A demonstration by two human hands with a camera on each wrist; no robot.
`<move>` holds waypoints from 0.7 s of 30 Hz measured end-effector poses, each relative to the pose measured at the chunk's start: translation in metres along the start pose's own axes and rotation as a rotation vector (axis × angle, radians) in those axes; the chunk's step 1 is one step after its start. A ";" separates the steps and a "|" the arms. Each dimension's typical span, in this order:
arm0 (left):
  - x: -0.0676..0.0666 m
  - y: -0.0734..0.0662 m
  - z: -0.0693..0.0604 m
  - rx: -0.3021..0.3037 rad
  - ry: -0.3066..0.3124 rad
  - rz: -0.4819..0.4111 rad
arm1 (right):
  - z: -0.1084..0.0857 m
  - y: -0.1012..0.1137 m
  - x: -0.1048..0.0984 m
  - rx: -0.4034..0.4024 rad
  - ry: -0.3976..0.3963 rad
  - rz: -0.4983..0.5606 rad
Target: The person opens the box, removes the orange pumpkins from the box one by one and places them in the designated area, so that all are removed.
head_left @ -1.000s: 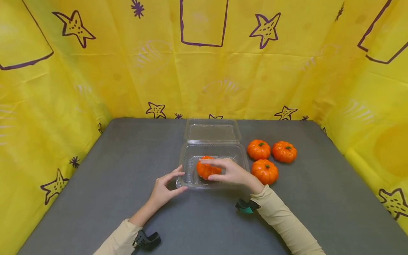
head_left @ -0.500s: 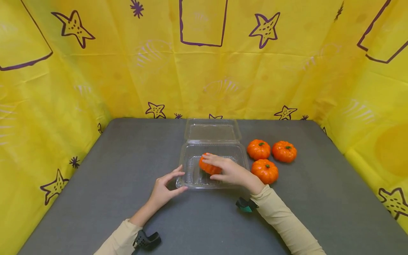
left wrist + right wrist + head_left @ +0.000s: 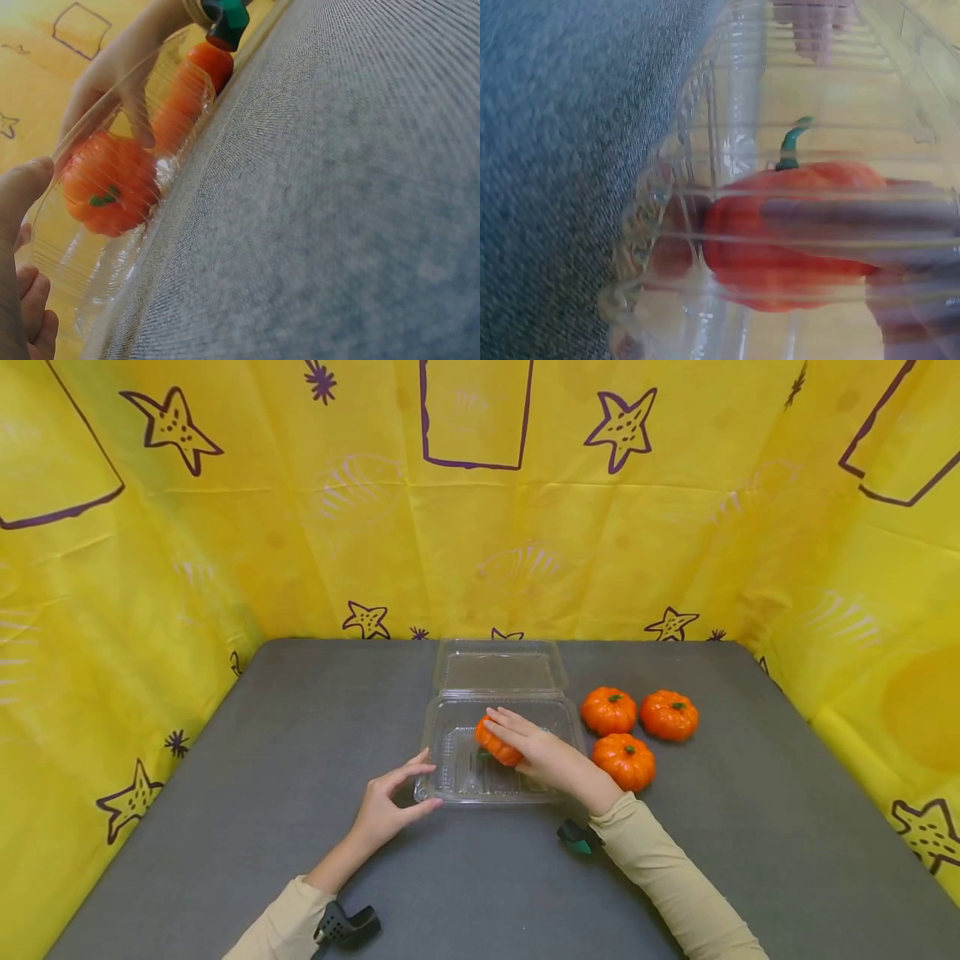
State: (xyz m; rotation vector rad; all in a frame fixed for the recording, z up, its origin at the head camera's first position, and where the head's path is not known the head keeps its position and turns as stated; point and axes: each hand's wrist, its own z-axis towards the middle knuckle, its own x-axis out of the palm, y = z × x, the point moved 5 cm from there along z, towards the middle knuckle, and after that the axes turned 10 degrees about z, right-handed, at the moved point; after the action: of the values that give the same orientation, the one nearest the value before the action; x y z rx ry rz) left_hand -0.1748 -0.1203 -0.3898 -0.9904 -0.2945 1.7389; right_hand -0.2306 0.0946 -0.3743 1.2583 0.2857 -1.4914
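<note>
A clear plastic clamshell container (image 3: 465, 787) lies open on the table, its lid (image 3: 498, 670) folded back. My right hand (image 3: 553, 762) reaches inside and holds a small orange pumpkin (image 3: 495, 742) by its far and right side. The pumpkin is tipped on its side; in the left wrist view its green stem (image 3: 105, 196) faces the left hand. In the right wrist view, fingers and thumb lie on both sides of it behind the clear wall. My left hand (image 3: 388, 799) holds the container's near left corner between thumb and fingers.
Three more orange pumpkins, one at the back (image 3: 608, 711), one to its right (image 3: 669, 716) and one nearer (image 3: 624, 762), sit right of the container on the grey table (image 3: 300, 710). A yellow patterned cloth (image 3: 465, 552) encloses the back and sides.
The right hand has tipped the pumpkin onto its side and shifted it slightly away and to the right inside the container. Its stem now shows. The left hand has stayed at the corner.
</note>
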 end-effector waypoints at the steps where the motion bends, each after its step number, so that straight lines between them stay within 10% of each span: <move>1: 0.000 0.000 0.000 0.004 -0.002 0.001 | 0.000 -0.001 0.000 0.000 0.002 0.001; 14: 0.002 0.002 -0.002 -0.011 0.010 0.000 | -0.005 -0.012 -0.013 0.088 -0.062 -0.031; 21: 0.001 0.001 -0.001 -0.005 0.002 0.012 | -0.008 -0.020 -0.023 0.195 -0.134 0.219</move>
State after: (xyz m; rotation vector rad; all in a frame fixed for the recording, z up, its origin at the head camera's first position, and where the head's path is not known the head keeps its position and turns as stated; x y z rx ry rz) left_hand -0.1750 -0.1201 -0.3918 -0.9993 -0.2918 1.7486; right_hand -0.2466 0.1213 -0.3676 1.2903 -0.0862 -1.4305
